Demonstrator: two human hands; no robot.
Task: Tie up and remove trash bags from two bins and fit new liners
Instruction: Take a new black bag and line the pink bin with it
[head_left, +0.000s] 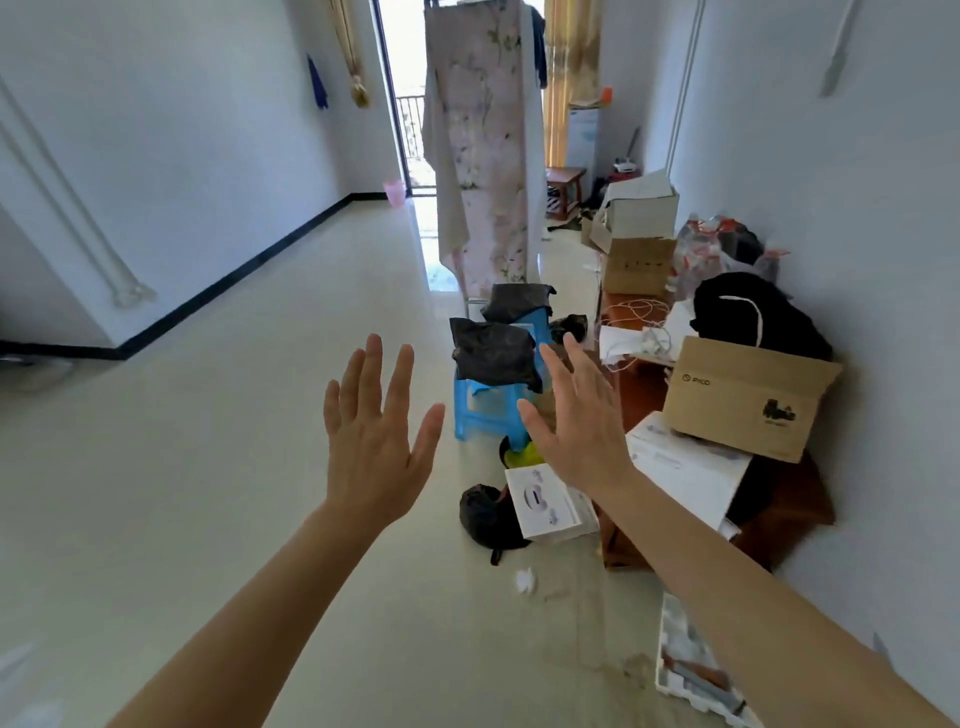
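Note:
My left hand and my right hand are both raised in front of me, fingers spread, holding nothing. Just beyond them stand two blue plastic stools; a folded black bag lies on the near stool and another black bag on the far stool. A black bag with trash sits on the floor below my right wrist, next to a yellow-green item. A small pink bin stands far off by the balcony door.
Cardboard boxes, a white box, cables and a black garment pile along the right wall on low brown tables. A floral sheet hangs mid-hallway. A foam tray lies at the lower right. Pale tiled floor stretches left.

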